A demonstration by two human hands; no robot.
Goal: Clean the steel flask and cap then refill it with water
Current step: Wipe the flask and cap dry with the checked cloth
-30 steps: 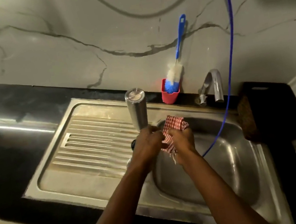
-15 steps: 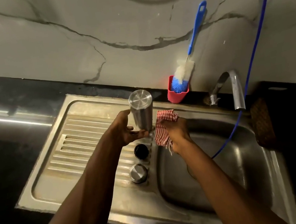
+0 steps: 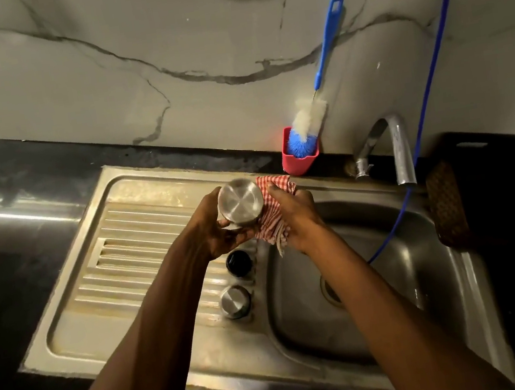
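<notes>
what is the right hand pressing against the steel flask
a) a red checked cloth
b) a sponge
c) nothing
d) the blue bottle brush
a: the right hand grips a red checked cloth against the side of the steel flask, which the left hand holds; the blue bottle brush stands apart in its red holder.

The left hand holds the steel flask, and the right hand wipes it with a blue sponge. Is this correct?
Not quite. In the head view the right hand wipes the steel flask with a red-and-white checked cloth, not a blue sponge. The left hand does hold it.
</notes>
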